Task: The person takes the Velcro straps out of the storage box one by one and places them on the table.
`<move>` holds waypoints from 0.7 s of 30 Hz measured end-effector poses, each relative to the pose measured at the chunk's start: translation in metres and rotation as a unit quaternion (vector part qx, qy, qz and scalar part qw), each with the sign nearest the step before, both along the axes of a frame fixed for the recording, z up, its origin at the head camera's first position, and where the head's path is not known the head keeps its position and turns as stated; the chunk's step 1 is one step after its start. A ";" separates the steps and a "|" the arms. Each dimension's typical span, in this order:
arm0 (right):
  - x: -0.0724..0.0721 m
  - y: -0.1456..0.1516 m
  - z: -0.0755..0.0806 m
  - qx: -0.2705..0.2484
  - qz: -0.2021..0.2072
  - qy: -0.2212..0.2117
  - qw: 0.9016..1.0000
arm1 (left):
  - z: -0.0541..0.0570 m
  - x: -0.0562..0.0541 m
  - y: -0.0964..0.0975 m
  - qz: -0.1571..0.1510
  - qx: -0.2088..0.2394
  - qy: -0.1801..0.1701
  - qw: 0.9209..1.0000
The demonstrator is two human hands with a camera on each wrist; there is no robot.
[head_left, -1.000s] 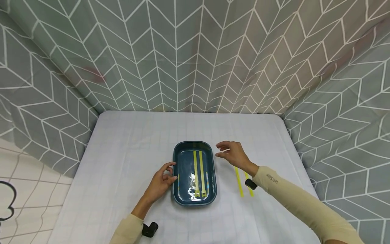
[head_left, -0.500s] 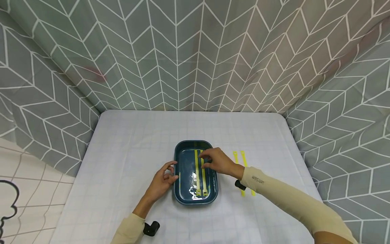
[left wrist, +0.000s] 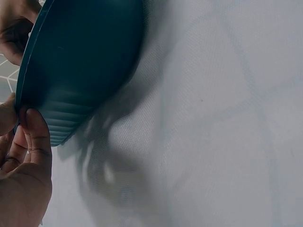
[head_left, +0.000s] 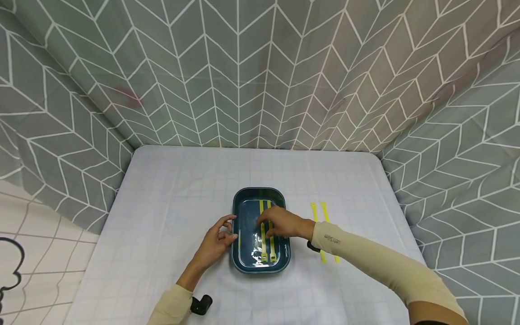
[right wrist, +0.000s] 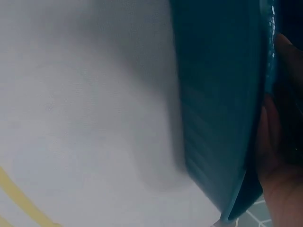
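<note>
One table [head_left: 183, 185], with white cloth on it, takes the centre of the scene. A beige sleeve [head_left: 365, 257] reaches across from the near right. Near the middle stands a dark blue dish [head_left: 247, 216]; the left hand [head_left: 215, 243] holds its left rim between thumb and finger. The right hand [head_left: 283, 221] is inside, over two yellow straps [head_left: 272, 246], its fingers bent; whether it pinches one, I cannot tell. Two other straps [head_left: 324, 212] lie to the right, partly under the sleeve.

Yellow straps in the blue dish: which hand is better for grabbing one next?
Probably the right hand: its fingers reach over the yellow straps in the blue dish. The left hand is at the dish's left rim, farther from them.
</note>
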State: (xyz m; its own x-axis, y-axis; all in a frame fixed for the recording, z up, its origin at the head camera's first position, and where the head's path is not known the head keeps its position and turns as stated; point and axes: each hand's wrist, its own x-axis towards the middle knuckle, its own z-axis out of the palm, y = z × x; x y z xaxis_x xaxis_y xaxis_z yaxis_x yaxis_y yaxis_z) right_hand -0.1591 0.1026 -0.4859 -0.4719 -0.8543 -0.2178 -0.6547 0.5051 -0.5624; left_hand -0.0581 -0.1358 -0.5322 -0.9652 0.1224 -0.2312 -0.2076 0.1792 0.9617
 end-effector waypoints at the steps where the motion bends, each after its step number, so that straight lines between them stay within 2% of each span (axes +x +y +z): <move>1: 0.000 -0.002 -0.001 0.006 0.004 0.000 1.000 | 0.000 0.000 0.000 0.000 0.000 0.001 1.000; 7: 0.004 -0.010 -0.007 0.025 0.039 -0.002 0.999 | 0.000 0.000 0.000 0.001 0.000 0.012 1.000; 12: 0.005 -0.014 -0.011 0.047 0.072 0.019 0.996 | -0.001 0.001 0.000 -0.002 0.006 0.017 1.000; 16: 0.006 -0.018 -0.012 0.077 0.104 0.058 0.990 | -0.001 0.000 0.000 -0.008 0.012 0.015 1.000; 21: 0.007 -0.023 -0.012 0.121 0.149 0.134 0.972 | -0.002 0.000 -0.001 -0.008 0.014 0.020 1.000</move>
State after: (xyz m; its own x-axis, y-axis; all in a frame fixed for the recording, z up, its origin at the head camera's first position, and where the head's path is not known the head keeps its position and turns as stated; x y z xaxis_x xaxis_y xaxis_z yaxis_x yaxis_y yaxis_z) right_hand -0.1519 0.0794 -0.4975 -0.2787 -0.9011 -0.3321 -0.8988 0.3666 -0.2403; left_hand -0.0583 -0.1369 -0.5342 -0.9715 0.1429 -0.1892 -0.1667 0.1559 0.9736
